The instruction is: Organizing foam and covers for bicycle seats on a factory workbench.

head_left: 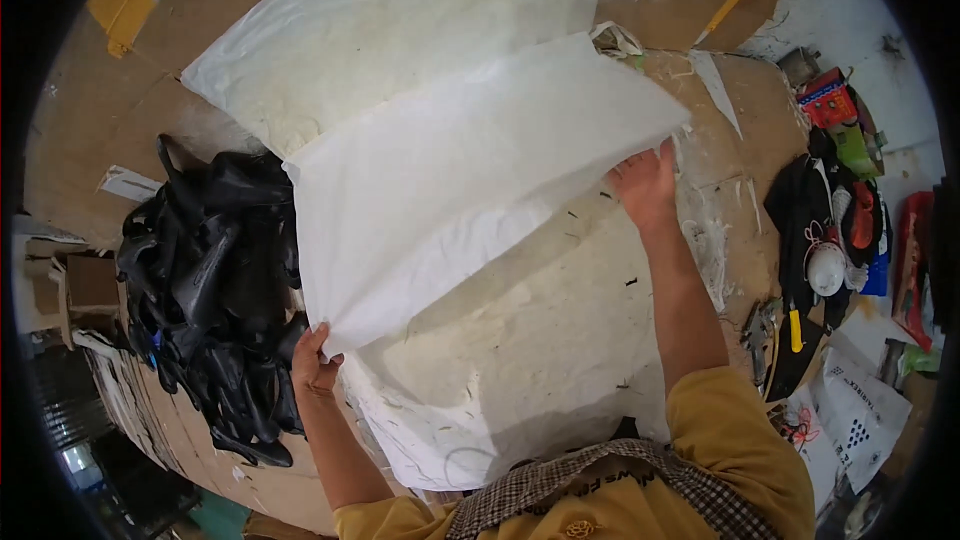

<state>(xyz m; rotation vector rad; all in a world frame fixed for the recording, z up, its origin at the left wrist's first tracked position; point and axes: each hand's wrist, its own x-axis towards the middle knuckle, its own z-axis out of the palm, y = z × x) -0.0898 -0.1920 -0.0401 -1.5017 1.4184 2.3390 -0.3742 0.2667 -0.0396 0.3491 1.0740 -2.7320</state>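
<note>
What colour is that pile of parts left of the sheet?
Black, glossy: the pile shows in the head view, beside the left hand gripping the white sheet.

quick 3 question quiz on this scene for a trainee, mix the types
1. True or false: both hands hold the white sheet.
2. What lies beside the left hand? A) black pieces B) red box C) yellow tape
3. Fill in: the right hand grips the sheet at its ___ corner.

Key:
1. True: the left hand pinches the near-left corner.
2. A, the black pile.
3. Right.
</note>
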